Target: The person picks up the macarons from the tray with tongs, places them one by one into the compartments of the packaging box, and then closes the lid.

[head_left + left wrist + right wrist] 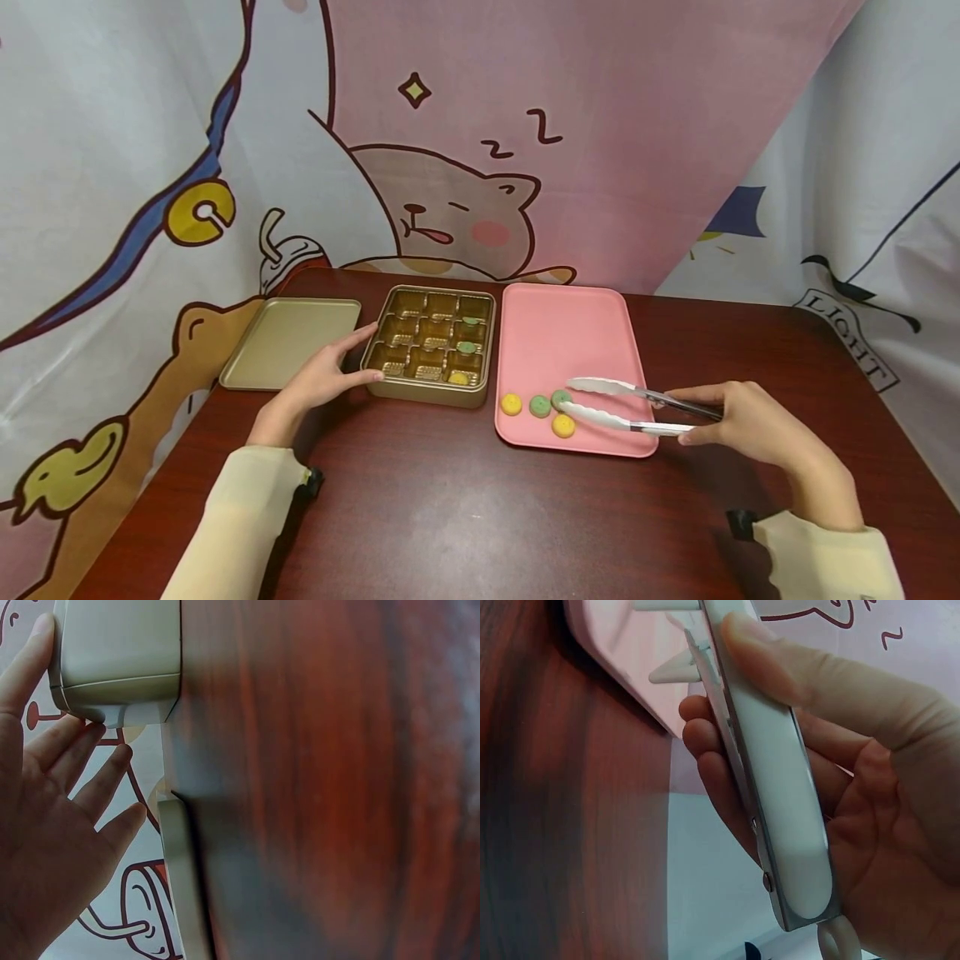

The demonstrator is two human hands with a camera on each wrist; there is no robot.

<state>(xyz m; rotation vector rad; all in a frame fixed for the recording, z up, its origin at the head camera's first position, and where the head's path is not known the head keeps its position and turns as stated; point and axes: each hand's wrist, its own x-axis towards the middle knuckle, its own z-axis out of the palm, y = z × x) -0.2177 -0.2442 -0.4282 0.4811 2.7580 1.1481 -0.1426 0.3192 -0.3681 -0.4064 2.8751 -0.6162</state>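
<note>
My right hand [757, 421] grips a pair of tongs [780, 795], whose white tips are spread over a pink tray [566, 333]. One tip is beside a green button-shaped cookie [561, 400]; another green cookie [540, 407] and two yellow ones [512, 404] [563, 426] lie close by. To the left is a gold tin [431, 392] with a divided insert. Two green cookies [467, 347] [470, 321] and a yellow one [458, 378] sit in its right column. My left hand [326, 379] rests thumb and fingers, spread and fairly straight, against the tin's left side.
A flat gold lid [292, 342] lies left of the tin on the dark red wooden table [450, 500]. A printed cloth [600, 150] with cartoon drawings hangs behind the table and along its sides.
</note>
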